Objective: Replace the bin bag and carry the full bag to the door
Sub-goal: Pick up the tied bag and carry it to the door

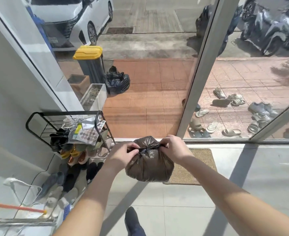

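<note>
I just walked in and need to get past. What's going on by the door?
A person stands just inside the glass door with a full brown bin bag by the doormat. The left hand and right hand each pinch one end of the tie at its neck, stretched taut between them. Outside, a black bag sits beside a yellow-lidded bin.

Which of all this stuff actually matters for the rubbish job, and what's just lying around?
In the job: brown bag, its neck pinched by the left hand and right hand; door frame.
Just lying about: shoe rack, doormat, yellow-lidded bin, black bag, sandals outside.
</note>
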Available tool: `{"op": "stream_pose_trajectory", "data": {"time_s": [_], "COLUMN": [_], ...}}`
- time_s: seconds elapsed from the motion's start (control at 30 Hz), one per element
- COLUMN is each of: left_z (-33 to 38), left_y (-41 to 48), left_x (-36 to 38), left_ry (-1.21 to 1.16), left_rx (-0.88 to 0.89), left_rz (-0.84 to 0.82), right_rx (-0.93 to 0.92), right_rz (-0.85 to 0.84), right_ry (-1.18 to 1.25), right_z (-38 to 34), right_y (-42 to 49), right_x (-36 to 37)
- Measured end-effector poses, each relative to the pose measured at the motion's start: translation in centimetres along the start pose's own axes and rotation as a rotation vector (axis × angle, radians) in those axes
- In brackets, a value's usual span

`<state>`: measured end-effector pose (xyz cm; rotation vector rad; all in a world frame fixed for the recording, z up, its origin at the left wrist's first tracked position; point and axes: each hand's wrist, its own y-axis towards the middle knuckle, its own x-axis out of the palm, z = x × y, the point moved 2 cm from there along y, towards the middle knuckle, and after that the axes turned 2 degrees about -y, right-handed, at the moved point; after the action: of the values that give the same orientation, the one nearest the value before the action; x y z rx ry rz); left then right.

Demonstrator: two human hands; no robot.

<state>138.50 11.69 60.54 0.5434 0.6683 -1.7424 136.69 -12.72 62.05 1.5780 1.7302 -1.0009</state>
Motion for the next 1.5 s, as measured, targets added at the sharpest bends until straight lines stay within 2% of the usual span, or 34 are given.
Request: {"op": "stream_pose_trajectory", "data": {"time_s": [0.3,0.6,1.1,1.3,1.5], "left_z": [-2.3,-5.0,-11.6,-17.1,-24.1], "left_y": [11.1,17.8,26.5,29.7,32.7], "left_x": [-4.5,-5.5,2.1,6.4,12.7], "left_ry": [-0.035,0.005,-0.001,-0.051,-0.049], "left_rx": [0.078,0.057,-0.123,-0.078,-0.082], "left_rz": [-0.09,-0.128,-0.13,-0.09,-0.125], "right_rx": [0.095,0.065,0.067,0.109,0.164], "right_rz": [0.049,0.021,-0.117,-0.089,-0.084], "right_ry": [0.017,0.112,0.069,0.104,0.106], "right_z": [-2.0,-1.5,6.6,10.1,14.7], "right_y": [10.0,17.4,27.6,30.1,32.0], "right_x": [0.9,3.2,10.4,15.5,22.7]}}
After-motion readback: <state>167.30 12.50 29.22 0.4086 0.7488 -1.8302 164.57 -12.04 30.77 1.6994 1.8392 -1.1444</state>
